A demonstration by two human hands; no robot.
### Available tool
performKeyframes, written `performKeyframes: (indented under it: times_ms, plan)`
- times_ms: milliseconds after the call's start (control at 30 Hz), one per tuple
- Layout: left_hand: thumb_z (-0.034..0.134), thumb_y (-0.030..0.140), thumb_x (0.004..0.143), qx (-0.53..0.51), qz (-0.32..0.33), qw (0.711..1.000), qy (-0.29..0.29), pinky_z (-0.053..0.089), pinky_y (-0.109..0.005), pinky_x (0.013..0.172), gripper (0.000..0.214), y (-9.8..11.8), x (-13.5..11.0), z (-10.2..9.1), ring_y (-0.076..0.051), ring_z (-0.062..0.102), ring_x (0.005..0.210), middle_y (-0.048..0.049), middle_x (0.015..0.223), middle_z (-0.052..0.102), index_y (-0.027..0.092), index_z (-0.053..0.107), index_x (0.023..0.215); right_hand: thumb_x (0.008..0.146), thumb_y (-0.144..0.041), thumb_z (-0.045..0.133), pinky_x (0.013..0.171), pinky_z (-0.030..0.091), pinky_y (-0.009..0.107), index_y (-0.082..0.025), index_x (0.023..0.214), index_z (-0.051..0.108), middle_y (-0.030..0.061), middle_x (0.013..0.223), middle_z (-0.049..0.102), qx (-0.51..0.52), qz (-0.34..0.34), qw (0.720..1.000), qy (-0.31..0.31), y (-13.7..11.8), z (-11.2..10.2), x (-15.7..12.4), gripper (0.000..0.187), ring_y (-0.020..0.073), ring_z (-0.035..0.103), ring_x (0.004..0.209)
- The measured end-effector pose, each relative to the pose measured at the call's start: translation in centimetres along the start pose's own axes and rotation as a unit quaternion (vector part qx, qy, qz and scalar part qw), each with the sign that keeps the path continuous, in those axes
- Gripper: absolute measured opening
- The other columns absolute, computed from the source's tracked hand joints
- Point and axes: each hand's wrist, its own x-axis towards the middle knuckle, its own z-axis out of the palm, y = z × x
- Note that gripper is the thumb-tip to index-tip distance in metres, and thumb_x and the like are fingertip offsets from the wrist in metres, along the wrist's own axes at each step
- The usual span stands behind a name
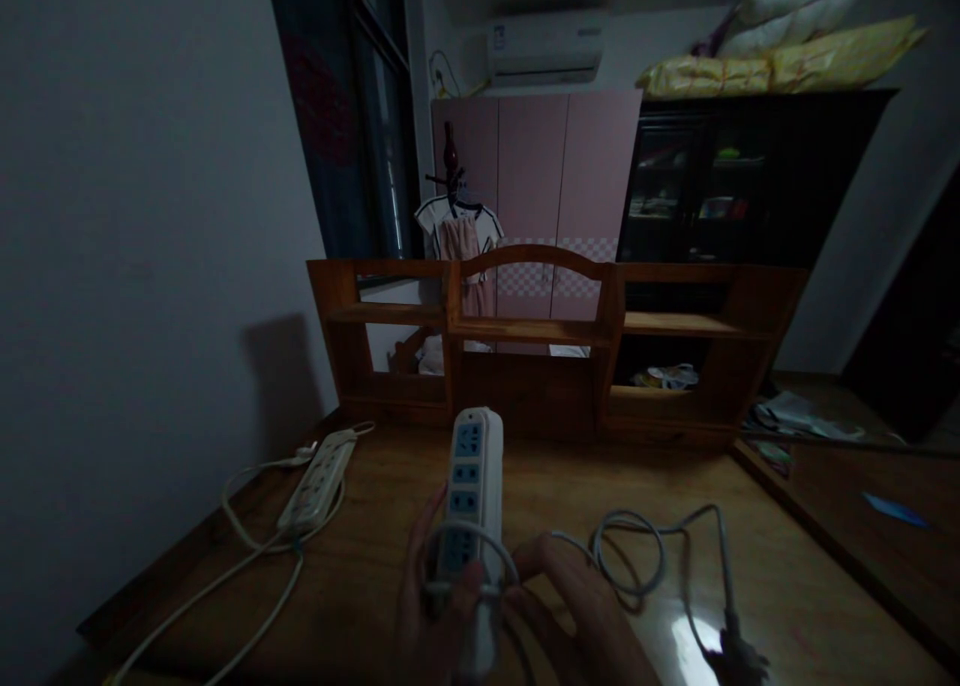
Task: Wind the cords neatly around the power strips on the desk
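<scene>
Lying beyond the left grip, on its left side, is a spare strip with its own pale cable; it is well apart from both hands and nothing is touching it. The left grip is closed around the lower part of the power strip, which stands tilted above the desk, its far end pointing away from the person. This strip is white, long and narrow, with a row of blue socket faces; the lowest ones are partly covered by fingers and by cord. Just beside it, the right grip is pinching the grey cord near the strip's right edge. As I judge, the cord is only partly gathered: some strands already cross the strip between the two grips, but whether they go fully behind it, I cannot tell. The remaining length is not gathered: to the right of the right grip it makes a loose ring on the desk, then ends in a dark plug, farther right and free.
</scene>
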Motion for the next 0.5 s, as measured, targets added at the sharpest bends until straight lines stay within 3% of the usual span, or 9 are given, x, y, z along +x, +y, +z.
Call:
performKeyframes:
  times_ms: [67,167,300,400,500]
  plan:
    - [0.074,0.046,0.071,0.035,0.02,0.999,-0.001,0.054,-0.026,0.079,0.079,-0.3,0.3,-0.1,-0.024,0.064,0.1,-0.0083,0.123,0.062,0.023,0.042,0.139,0.096,-0.032,0.047,0.065,0.053,0.021,-0.023,0.092,0.056,0.0024,0.081,0.064,0.006,-0.014,1.0,0.021,0.6,0.1,-0.1,0.013,0.0146,0.063,0.073]
    - [0.079,0.042,0.064,0.052,0.027,0.997,-0.05,0.055,-0.03,0.08,0.077,-0.6,0.4,-0.5,-0.028,0.063,0.104,-0.0107,0.121,0.063,0.021,0.051,0.133,0.099,-0.027,0.039,0.066,0.052,0.021,-0.024,0.108,0.057,0.0043,0.088,0.062,-0.036,-0.02,0.999,0.031,0.7,-1.0,-0.1,0.021,0.0144,0.063,0.076]
    - [0.088,0.03,0.047,0.068,-0.054,0.983,-0.159,0.048,-0.038,0.096,0.091,-0.8,-0.2,-1.9,-0.034,0.057,0.118,-0.0125,0.124,0.063,0.022,0.055,0.131,0.098,-0.017,0.037,0.075,0.052,0.024,-0.026,0.133,0.049,0.0084,0.104,0.059,-0.143,-0.029,0.988,0.055,0.7,-4.5,1.0,0.039,0.0167,0.062,0.089]
    - [0.091,0.035,0.044,0.026,-0.087,0.961,-0.261,0.04,-0.043,0.105,0.103,-0.8,-0.4,-2.5,-0.036,0.049,0.126,-0.0163,0.132,0.057,0.019,0.05,0.137,0.098,-0.019,0.038,0.071,0.051,0.025,-0.027,0.127,0.056,0.008,0.104,0.056,-0.177,-0.022,0.982,0.059,0.8,-6.9,2.5,0.035,0.0166,0.061,0.086]
    - [0.091,0.04,0.044,-0.026,-0.086,0.944,-0.316,0.038,-0.045,0.107,0.11,-0.8,-0.2,-2.2,-0.037,0.045,0.131,-0.0168,0.14,0.05,0.023,0.044,0.142,0.099,-0.023,0.039,0.07,0.051,0.023,-0.026,0.117,0.062,0.0068,0.101,0.058,-0.153,-0.01,0.988,0.033,0.9,-8.5,4.0,0.03,0.0153,0.062,0.085]
